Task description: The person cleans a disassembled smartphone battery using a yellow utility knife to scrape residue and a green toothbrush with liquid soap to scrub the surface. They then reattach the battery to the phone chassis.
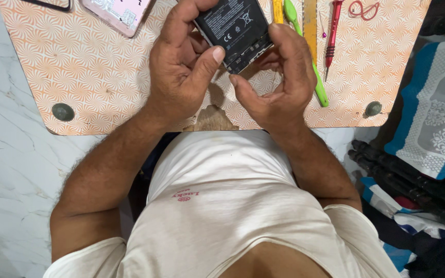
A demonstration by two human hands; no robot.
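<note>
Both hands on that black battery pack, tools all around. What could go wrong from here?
1. The left hand and right hand pinch the black battery by its edges above the patterned mat; a slip could drop it.
2. Thumbs press at its lower corner; bending or denting the pack may damage it.
3. The red screwdriver and green pry tool lie close by; their tips could possibly nick the battery.

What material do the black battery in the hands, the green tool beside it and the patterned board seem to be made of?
Black battery: seemingly a matt plastic-film wrap, with a dull sheen and printed marks; both the left hand and the right hand hold it.
Green tool: probably glossy moulded plastic, bright and smooth.
Patterned board: likely wood or fibreboard under a printed laminate; at the near edge the layer is chipped and shows brown.
</note>
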